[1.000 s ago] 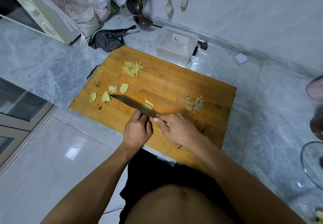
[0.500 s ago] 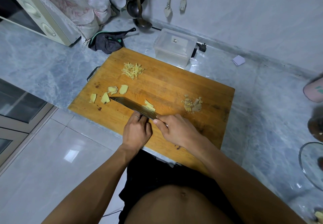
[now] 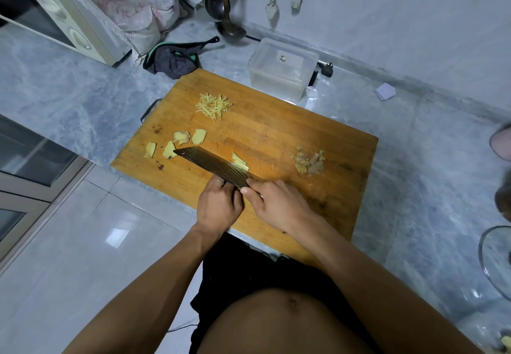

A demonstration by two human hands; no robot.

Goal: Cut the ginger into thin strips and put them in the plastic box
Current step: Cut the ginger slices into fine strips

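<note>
The right hand [image 3: 279,207] grips the knife [image 3: 213,164] at the handle end, fingers curled round it, so the blade lies flat-sided toward the camera and slants across the board [image 3: 271,138]. The left hand [image 3: 219,205] sits just left of the knife's heel, fingers curled down against the blade side, most likely steadying the ginger being cut; what they hold is hidden behind the blade. A few cut pieces [image 3: 240,161] lie just beyond the blade, where each stroke would drop them.

Uncut slices [image 3: 177,143] wait at the knife's tip, within easy reach. Finished strips [image 3: 213,106] are heaped farther back on the board, close to the box [image 3: 280,67], which stands on the counter [image 3: 83,96] touching or just off the board's far edge. It looks empty, so transfer seems not yet begun. Scraps [image 3: 308,161] are kept apart to the right of the knife.

Compared with a second ago, hands and knife are almost unchanged; the blade has barely shifted, consistent with short chopping strokes in place.
</note>
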